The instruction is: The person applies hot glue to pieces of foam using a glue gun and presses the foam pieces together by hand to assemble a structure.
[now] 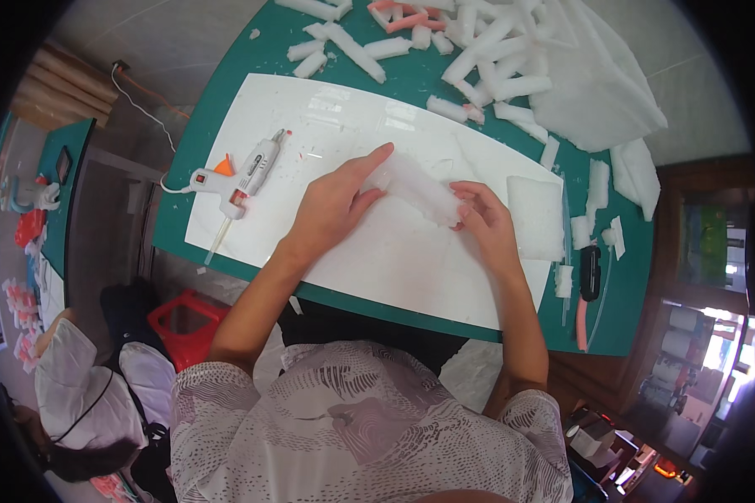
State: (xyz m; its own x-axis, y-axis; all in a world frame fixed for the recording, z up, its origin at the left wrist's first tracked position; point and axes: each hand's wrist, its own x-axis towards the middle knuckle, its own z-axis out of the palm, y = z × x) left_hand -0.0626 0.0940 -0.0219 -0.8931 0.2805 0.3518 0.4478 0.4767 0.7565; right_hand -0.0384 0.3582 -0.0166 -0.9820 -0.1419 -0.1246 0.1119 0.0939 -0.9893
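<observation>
A rolled piece of white foam (pixel 418 189) lies across a white board (pixel 327 251) on the green table (pixel 621 327). My left hand (pixel 335 201) rests on the roll's left end, fingers stretched along it. My right hand (pixel 482 216) pinches its right end. A white glue gun (pixel 247 176) lies on the board to the left of my left hand, its white cord trailing off the table. A square white foam block (pixel 535 216) sits just right of my right hand.
Several white foam strips (pixel 486 59) and a few pink ones (pixel 407 18) pile at the table's far edge, next to a large foam sheet (pixel 600 92). A black cutter (pixel 590 272) lies near the right edge. A red stool (pixel 184 327) and a person (pixel 84 394) are at lower left.
</observation>
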